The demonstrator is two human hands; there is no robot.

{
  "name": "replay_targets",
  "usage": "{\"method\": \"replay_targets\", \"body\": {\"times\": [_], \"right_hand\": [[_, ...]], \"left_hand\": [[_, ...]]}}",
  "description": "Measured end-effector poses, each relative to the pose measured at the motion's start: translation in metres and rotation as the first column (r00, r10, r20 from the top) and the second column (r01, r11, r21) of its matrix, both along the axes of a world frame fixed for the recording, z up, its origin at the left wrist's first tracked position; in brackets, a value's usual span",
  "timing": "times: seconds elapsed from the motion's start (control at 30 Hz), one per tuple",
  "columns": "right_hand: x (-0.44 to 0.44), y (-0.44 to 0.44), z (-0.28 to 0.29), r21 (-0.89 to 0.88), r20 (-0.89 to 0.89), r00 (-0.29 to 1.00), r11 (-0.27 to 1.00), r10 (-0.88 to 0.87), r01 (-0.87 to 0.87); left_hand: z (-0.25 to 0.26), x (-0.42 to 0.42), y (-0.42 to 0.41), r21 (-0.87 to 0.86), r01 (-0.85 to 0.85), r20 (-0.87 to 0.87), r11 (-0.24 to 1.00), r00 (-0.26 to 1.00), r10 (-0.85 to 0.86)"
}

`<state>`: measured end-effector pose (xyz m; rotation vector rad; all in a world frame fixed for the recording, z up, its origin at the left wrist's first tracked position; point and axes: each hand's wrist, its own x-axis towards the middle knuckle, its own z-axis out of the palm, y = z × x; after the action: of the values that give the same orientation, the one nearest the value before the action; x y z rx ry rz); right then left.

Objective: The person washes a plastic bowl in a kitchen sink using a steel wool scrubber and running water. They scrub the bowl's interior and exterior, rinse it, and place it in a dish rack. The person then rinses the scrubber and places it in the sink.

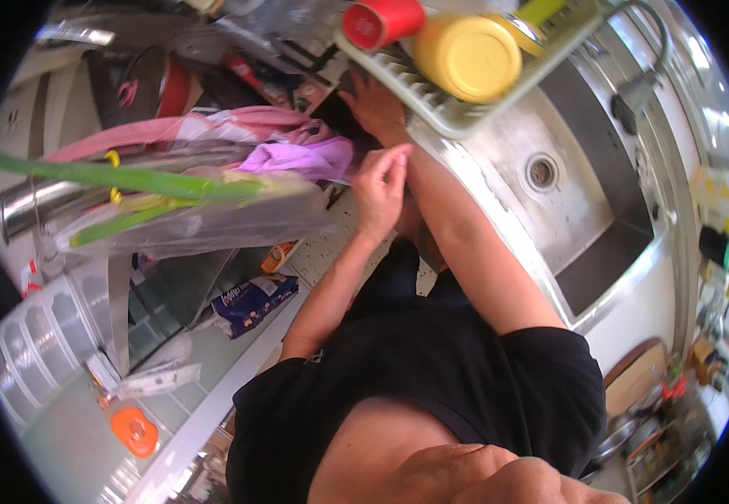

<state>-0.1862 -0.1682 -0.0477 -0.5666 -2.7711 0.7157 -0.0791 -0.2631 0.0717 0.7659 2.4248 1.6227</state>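
My left hand [380,189] is raised beside my right forearm, its fingers bent together and its thumb near the fingertips; nothing shows in it. Just beyond it, my right hand [376,104] reaches past the corner of a pale green dish rack [459,129], fingers apart, over a dark area. What its palm touches is hidden. Left of the hands hang a purple cloth [304,157] and a pink cloth [238,123]. Nearer lies a clear plastic bag [232,223] with long green stalks [163,183], apparently spring onions.
The rack holds a red cup [380,24] and a yellow container [468,60]. At right is a steel sink [569,201] with a faucet [645,88]. On the left, a glass-topped surface [175,403] bears a blue package [254,305] and an orange item [134,431].
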Motion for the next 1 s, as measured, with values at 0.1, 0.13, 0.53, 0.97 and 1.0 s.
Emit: {"method": "replay_targets", "body": {"times": [0.1, 0.13, 0.53, 0.97, 1.0], "right_hand": [[0.027, 0.008, -0.012, 0.185, -0.082, 0.995, 0.980, -0.061, 0.075], [0.046, 0.008, -0.007, 0.287, -0.070, 0.994, 0.953, -0.084, 0.100], [0.431, 0.022, 0.029, 0.183, 0.017, 0.914, 0.900, -0.406, 0.397], [0.700, 0.105, 0.018, 0.408, 0.162, 0.449, 0.474, -0.879, 0.780], [0.709, 0.128, 0.013, 0.429, 0.134, 0.409, 0.425, -0.903, 0.797]], "left_hand": [[0.004, 0.001, 0.012, -0.018, 0.065, -0.043, 0.998, 0.997, -0.066], [0.001, 0.003, 0.016, -0.039, 0.099, -0.083, 0.994, 0.991, -0.102], [-0.040, 0.143, 0.091, -0.058, 0.534, 0.099, 0.844, 0.844, -0.527], [-0.063, 0.298, 0.164, -0.256, 0.743, 0.033, 0.619, 0.646, -0.762], [-0.063, 0.299, 0.167, -0.261, 0.746, 0.070, 0.613, 0.648, -0.759]]}}
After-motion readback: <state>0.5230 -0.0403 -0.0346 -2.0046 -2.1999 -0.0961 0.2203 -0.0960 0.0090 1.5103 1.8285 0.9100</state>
